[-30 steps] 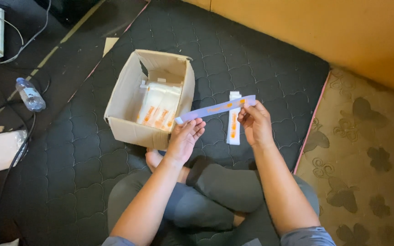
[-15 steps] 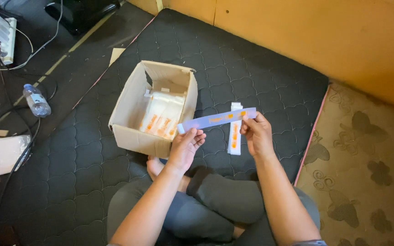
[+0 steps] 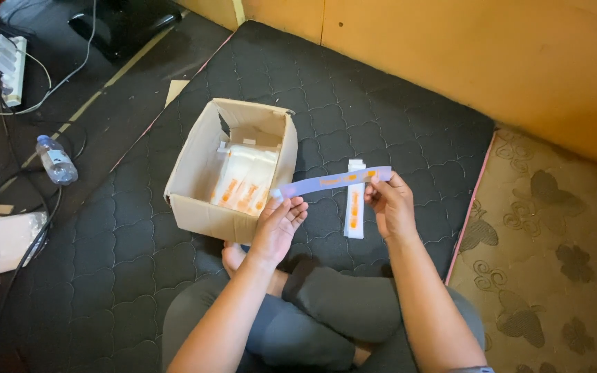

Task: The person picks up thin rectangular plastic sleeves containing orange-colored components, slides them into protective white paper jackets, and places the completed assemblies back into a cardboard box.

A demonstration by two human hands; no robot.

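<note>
Left hand (image 3: 279, 224) pinches left end of flat purple carton strip (image 3: 333, 182); right hand (image 3: 390, 206) grips right end. Strip held level just right of open cardboard box (image 3: 195, 200). White flat carton (image 3: 354, 204) lies on mattress beneath strip, right of box.

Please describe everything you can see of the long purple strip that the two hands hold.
The long purple strip is flat and thin, like card or paper, pale purple with small orange marks along it. It is held nearly level, its right end slightly higher, above the dark quilted mattress. The left hand pinches its left end, the right hand its right end. Nothing else touches it.
</note>
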